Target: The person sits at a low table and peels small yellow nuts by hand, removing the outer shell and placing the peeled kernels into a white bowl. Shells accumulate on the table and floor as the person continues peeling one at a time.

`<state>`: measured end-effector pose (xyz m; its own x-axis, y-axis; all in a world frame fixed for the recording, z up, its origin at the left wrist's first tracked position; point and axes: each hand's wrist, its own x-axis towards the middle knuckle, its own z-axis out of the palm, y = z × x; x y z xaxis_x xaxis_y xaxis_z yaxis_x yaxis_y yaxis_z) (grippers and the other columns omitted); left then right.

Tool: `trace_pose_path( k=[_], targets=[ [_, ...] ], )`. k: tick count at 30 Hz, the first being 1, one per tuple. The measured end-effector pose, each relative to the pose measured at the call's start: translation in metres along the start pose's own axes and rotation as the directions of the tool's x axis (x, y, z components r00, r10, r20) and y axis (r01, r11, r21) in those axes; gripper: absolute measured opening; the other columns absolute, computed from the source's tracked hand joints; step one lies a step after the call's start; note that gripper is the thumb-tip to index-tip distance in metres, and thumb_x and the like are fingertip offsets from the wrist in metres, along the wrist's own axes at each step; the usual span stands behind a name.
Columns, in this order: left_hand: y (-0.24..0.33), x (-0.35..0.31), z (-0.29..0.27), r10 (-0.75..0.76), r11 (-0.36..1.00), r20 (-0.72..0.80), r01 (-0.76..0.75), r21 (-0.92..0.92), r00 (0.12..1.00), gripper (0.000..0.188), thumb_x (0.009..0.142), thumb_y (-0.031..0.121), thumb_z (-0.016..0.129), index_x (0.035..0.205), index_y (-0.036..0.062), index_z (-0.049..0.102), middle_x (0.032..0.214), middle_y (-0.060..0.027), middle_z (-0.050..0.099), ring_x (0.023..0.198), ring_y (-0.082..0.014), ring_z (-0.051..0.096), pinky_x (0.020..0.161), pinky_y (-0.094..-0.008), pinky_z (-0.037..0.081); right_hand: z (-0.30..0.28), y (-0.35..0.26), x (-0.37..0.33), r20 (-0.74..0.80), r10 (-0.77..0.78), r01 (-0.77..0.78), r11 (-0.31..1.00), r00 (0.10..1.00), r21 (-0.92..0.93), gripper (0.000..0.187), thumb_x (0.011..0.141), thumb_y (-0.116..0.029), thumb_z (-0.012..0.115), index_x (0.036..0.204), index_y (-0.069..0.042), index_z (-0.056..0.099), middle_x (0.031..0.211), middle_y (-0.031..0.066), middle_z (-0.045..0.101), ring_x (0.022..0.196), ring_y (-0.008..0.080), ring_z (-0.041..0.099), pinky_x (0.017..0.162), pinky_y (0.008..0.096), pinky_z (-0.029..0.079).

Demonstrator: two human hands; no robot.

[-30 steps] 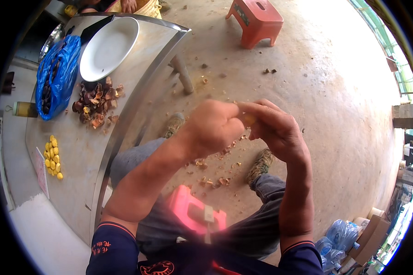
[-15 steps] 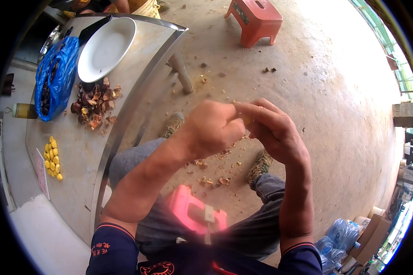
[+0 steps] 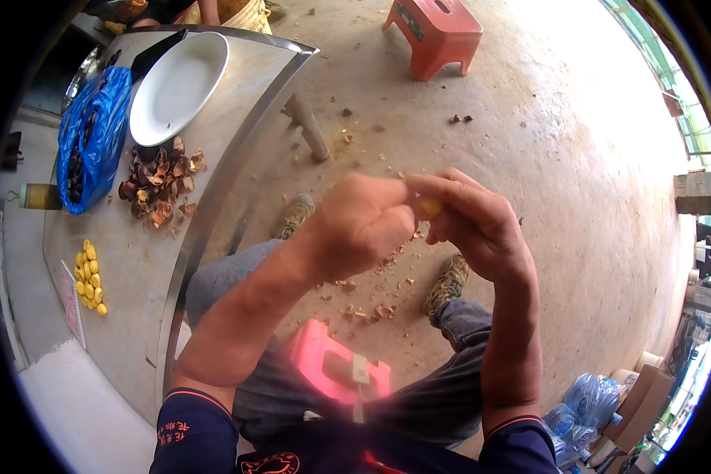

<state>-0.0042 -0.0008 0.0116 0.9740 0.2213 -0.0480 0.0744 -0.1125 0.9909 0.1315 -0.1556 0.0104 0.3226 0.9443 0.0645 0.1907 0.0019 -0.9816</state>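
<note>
My two hands meet in front of me, above the floor between my knees. In the fingers of my right hand (image 3: pixel 474 225) is a small yellow peeled chestnut (image 3: pixel 430 207), partly covered by the fingers. My left hand (image 3: pixel 363 221) is closed beside it, its fingers touching or very near the right fingertips; what it grips is hidden and slightly blurred. On the table at left lie a pile of brown chestnut shells (image 3: pixel 163 180) and a small group of yellow peeled chestnuts (image 3: pixel 88 276). A blue plastic bag (image 3: pixel 95 134) with dark nuts inside stands behind them.
A white oval plate (image 3: pixel 178 87) lies on the metal-edged table (image 3: pixel 237 150). Shell bits (image 3: pixel 379 312) litter the floor. A red stool (image 3: pixel 442 35) stands ahead, and a pink stool (image 3: pixel 332 363) between my legs. Clear plastic bottles (image 3: pixel 581 411) are at lower right. Another person's arm (image 3: pixel 209 12) shows beyond the table.
My hands have shifted only slightly, still together. More of the yellow chestnut shows between the right fingers now. The whole view has drifted a little.
</note>
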Motion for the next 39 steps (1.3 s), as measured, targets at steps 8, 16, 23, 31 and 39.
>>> trace_pose_path(
  k=[8,16,23,31,39],
  targets=[
    [-0.002,0.002,0.003,0.031,0.983,-0.047,-0.022,0.185,0.998,0.034,0.08,0.014,0.051,0.107,0.0058,0.07,0.076,-0.0232,0.064,0.067,-0.0333,0.064,0.066,-0.0401,0.051,0.009,0.0,0.002,-0.049,-0.058,0.045,0.972,0.997,-0.232,0.031,0.085,0.004,0.063,0.114,-0.006,0.066,0.092,0.0099,0.061,0.081,0.0233,0.062,0.073,0.0324,0.05],
    [0.007,0.0,0.002,-0.01,0.992,0.05,0.016,-0.124,0.999,0.029,0.084,0.015,0.048,0.092,-0.0053,0.067,0.074,-0.0044,0.064,0.069,-0.0105,0.056,0.064,-0.0271,0.048,-0.002,-0.004,-0.003,0.001,-0.054,0.054,0.998,0.999,0.009,0.036,0.084,0.007,0.057,0.119,-0.001,0.063,0.095,0.0104,0.062,0.083,0.0213,0.062,0.072,0.031,0.05],
    [0.005,0.001,0.004,0.021,0.999,-0.004,-0.021,0.03,1.0,0.031,0.084,0.011,0.046,0.096,-0.0063,0.068,0.075,-0.0051,0.065,0.07,-0.0116,0.059,0.065,-0.0279,0.049,0.0,0.001,-0.001,0.015,-0.036,0.037,0.995,0.999,-0.097,0.037,0.084,0.007,0.057,0.12,0.0,0.063,0.094,0.0108,0.061,0.082,0.0218,0.061,0.072,0.0317,0.05],
    [-0.005,0.001,0.004,-0.009,1.0,-0.01,0.009,0.02,1.0,0.033,0.083,0.012,0.046,0.099,-0.0065,0.068,0.072,-0.0088,0.065,0.069,-0.0112,0.06,0.063,-0.0289,0.05,0.001,-0.002,0.0,0.0,-0.027,0.027,0.989,1.0,-0.144,0.034,0.084,0.006,0.06,0.117,-0.003,0.065,0.091,0.0105,0.06,0.079,0.0236,0.06,0.07,0.0324,0.049],
    [0.003,0.002,0.002,-0.035,0.991,0.021,0.032,0.129,0.999,0.032,0.083,0.01,0.046,0.099,-0.0059,0.069,0.075,-0.0052,0.066,0.07,-0.0096,0.059,0.064,-0.0268,0.049,0.003,0.002,0.0,-0.012,-0.04,0.037,0.978,0.999,-0.206,0.032,0.085,0.004,0.063,0.116,-0.004,0.065,0.091,0.0099,0.061,0.079,0.0223,0.061,0.07,0.032,0.05]
  ],
)
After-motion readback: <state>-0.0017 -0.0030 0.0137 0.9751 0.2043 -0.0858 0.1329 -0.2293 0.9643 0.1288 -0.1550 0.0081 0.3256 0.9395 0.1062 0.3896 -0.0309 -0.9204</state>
